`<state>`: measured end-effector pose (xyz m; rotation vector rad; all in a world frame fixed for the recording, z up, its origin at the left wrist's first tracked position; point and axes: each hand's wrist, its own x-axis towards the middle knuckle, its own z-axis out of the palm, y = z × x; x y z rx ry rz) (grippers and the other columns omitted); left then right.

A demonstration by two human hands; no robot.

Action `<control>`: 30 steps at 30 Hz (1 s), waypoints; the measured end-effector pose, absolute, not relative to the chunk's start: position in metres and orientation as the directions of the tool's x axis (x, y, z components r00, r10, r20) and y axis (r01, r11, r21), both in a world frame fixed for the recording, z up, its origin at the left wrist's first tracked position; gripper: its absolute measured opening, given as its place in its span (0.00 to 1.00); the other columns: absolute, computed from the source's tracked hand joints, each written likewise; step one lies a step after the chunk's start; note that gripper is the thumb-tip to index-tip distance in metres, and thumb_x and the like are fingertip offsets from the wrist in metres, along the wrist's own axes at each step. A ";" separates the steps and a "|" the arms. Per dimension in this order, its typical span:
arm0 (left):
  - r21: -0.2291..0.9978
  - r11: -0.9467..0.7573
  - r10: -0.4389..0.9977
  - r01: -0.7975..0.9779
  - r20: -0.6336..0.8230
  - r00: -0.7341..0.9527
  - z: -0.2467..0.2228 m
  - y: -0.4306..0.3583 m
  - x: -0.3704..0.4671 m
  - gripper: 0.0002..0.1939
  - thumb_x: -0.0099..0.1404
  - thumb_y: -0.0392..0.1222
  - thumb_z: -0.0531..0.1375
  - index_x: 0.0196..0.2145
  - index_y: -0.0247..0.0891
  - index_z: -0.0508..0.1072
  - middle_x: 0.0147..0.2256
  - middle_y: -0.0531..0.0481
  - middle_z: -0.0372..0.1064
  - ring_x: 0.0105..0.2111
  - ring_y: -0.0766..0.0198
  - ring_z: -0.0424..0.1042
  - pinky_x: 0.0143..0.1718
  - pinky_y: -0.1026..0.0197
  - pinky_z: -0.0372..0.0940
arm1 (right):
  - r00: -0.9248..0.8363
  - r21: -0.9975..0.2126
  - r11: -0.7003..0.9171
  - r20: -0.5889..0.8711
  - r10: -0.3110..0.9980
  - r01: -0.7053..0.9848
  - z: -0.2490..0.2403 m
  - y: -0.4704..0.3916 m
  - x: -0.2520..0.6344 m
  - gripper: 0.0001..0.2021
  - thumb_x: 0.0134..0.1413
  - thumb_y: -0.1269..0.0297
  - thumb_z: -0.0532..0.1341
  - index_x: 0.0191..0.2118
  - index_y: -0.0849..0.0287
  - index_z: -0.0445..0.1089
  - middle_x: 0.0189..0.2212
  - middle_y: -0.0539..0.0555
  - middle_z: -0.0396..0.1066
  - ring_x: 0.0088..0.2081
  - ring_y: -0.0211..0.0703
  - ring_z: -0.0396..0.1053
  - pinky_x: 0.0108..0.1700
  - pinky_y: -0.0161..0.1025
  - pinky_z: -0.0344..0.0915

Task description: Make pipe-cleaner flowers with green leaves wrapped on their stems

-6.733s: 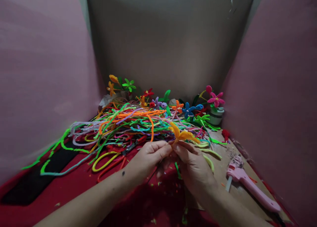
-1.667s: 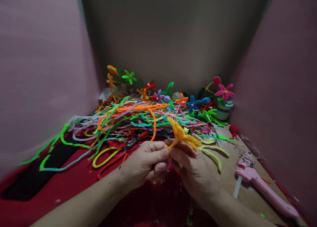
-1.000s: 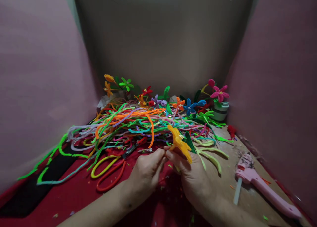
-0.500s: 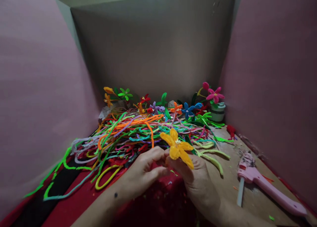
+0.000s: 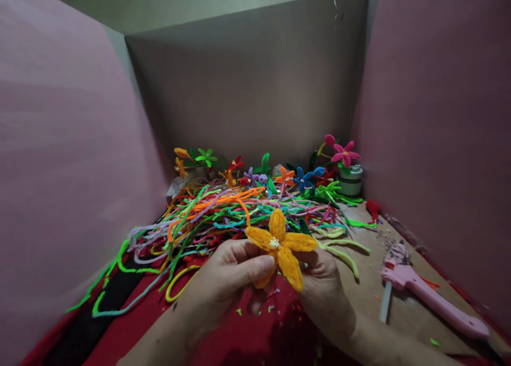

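Observation:
An orange-yellow pipe-cleaner flower (image 5: 289, 242) with a pale cluster at its centre faces me in the middle of the view. My left hand (image 5: 239, 270) pinches it from the left, the thumb lying over a lower petal. From the right, my right hand (image 5: 325, 286) is closed behind the flower, its fingertips partly hidden by the petals. Whatever stem the flower has is out of sight behind it. Just beyond my hands spreads a heap of loose pipe cleaners (image 5: 223, 206) in many colours.
A pink glue gun (image 5: 427, 297) with a glue stick lies on the brown board at the right. Several finished flowers stand at the back, including a pink flower (image 5: 345, 154) in a small pot (image 5: 350, 181). Pink panels (image 5: 435, 116) wall in both sides.
The flower has turned to face me more squarely and shifted slightly left. My left thumb has come up onto a petal. The whole view has tilted slightly.

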<state>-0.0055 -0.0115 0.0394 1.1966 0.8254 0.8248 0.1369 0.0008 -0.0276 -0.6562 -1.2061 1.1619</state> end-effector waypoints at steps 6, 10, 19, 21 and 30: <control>0.973 0.171 0.892 -0.154 -0.086 0.445 0.025 -0.007 -0.004 0.09 0.55 0.41 0.61 0.24 0.31 0.71 0.18 0.53 0.64 0.13 0.74 0.62 0.14 0.72 0.54 | -0.086 -0.860 0.248 0.317 0.945 -0.445 -0.026 0.003 0.135 0.12 0.41 0.72 0.65 0.34 0.51 0.77 0.32 0.52 0.74 0.34 0.45 0.69 0.41 0.42 0.65; 0.991 0.125 0.895 -0.049 -0.091 0.437 0.028 -0.003 -0.008 0.08 0.55 0.41 0.61 0.28 0.31 0.73 0.20 0.52 0.66 0.15 0.72 0.63 0.16 0.69 0.59 | -0.147 -0.834 0.166 0.281 0.948 -0.525 -0.023 0.002 0.133 0.10 0.43 0.71 0.65 0.34 0.50 0.76 0.28 0.50 0.74 0.29 0.42 0.70 0.36 0.41 0.66; 0.901 -0.343 0.935 0.266 0.302 0.185 0.051 -0.009 -0.020 0.21 0.52 0.41 0.65 0.43 0.41 0.66 0.35 0.50 0.68 0.32 0.64 0.69 0.30 0.64 0.66 | -0.117 -0.841 0.162 0.256 0.960 -0.516 -0.019 0.002 0.132 0.10 0.39 0.70 0.67 0.33 0.53 0.77 0.30 0.50 0.75 0.32 0.43 0.70 0.39 0.40 0.66; 0.689 -0.531 0.838 0.493 0.512 0.187 0.052 -0.012 -0.020 0.23 0.53 0.42 0.64 0.47 0.44 0.65 0.44 0.47 0.65 0.41 0.60 0.68 0.40 0.59 0.66 | -0.112 -0.848 0.165 0.253 0.961 -0.504 -0.019 0.002 0.132 0.10 0.39 0.69 0.67 0.34 0.53 0.76 0.30 0.51 0.75 0.32 0.42 0.70 0.38 0.39 0.66; 0.237 -0.641 0.711 0.730 0.542 0.449 0.034 -0.016 -0.023 0.27 0.64 0.46 0.52 0.59 0.41 0.53 0.59 0.45 0.53 0.58 0.58 0.53 0.58 0.57 0.52 | -0.142 -0.817 0.144 0.265 0.954 -0.559 -0.014 -0.001 0.131 0.12 0.40 0.69 0.68 0.36 0.51 0.76 0.34 0.50 0.76 0.36 0.43 0.71 0.40 0.39 0.67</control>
